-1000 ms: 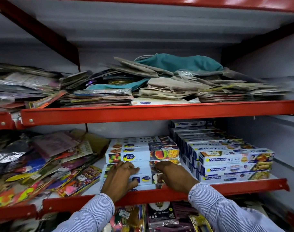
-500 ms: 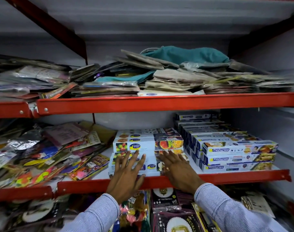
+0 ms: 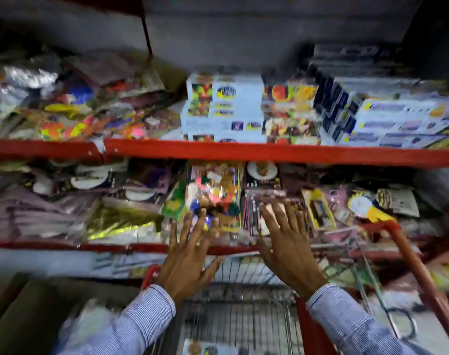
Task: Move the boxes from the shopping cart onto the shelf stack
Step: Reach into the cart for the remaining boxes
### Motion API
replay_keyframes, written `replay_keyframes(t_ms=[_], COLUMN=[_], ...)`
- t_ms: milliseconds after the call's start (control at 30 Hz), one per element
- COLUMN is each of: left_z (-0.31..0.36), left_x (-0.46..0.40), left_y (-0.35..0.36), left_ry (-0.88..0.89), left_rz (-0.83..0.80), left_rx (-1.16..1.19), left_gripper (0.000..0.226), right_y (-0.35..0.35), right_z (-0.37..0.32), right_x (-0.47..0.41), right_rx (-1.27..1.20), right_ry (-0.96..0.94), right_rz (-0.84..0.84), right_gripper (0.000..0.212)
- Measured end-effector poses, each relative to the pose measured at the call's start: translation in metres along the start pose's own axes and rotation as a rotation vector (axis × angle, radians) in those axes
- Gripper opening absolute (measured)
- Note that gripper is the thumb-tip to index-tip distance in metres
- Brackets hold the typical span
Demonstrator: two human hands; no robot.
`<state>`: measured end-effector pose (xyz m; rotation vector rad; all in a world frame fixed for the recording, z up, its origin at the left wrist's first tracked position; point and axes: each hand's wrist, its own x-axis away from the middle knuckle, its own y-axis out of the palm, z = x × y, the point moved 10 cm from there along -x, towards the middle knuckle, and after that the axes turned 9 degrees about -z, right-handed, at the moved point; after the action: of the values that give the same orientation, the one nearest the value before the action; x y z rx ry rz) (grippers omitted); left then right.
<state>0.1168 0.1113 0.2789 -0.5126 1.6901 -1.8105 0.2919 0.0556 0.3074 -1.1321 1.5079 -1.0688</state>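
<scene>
Head view, blurred. Loose packets (image 3: 72, 108) are lying heaped at shelf (image 3: 269, 152) left. Boxes (image 3: 249, 108) are sitting stacked mid-shelf, long axes running left-right, printed fronts facing out; a second stack (image 3: 397, 119) is standing just beside them to the right, touching or nearly so. Left hand (image 3: 187, 260) is hovering below, fingers spread, palm away, holding nothing. Right hand (image 3: 287, 249) is hovering likewise, splayed and empty, level with the lower tier of packets (image 3: 213, 196). Cart (image 3: 244, 313) is standing under both wrists, wire basket between the striped sleeves; one box (image 3: 208, 349) is showing at its bottom, orientation unclear. Red cart handle (image 3: 420, 275) is slanting at far right.
</scene>
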Motion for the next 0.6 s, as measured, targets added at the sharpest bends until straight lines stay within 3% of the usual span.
replay_keyframes(t_ms=[133,233,333,467,600], left_z=[-0.015,-0.018,-0.020,-0.035,-0.036], left_x=[0.059,0.095,0.116,0.135,0.138], left_y=[0.097,0.149,0.190,0.268,0.312], left_ry=[-0.103,-0.128,-0.113,-0.131,-0.041], left_rz=[-0.230,-0.324,-0.377,-0.491,-0.566], left_rx=[0.080,0.086,0.052,0.158,0.166], left_gripper=[0.075,0.068,0.074,0.069,0.063], right_y=[0.095,0.187,0.288,0.417,0.478], right_z=[0.003,0.003,0.001,0.001,0.000], right_x=[0.043,0.074,0.108,0.163,0.189], right_rx=[-0.108,-0.174,-0.222,-0.166,-0.082], right_ry=[0.037,0.082,0.086,0.077,0.024], right_rz=[-0.195,-0.412,-0.669,-1.092,-1.274], right_gripper=[0.062,0.060,0.063,0.066,0.072])
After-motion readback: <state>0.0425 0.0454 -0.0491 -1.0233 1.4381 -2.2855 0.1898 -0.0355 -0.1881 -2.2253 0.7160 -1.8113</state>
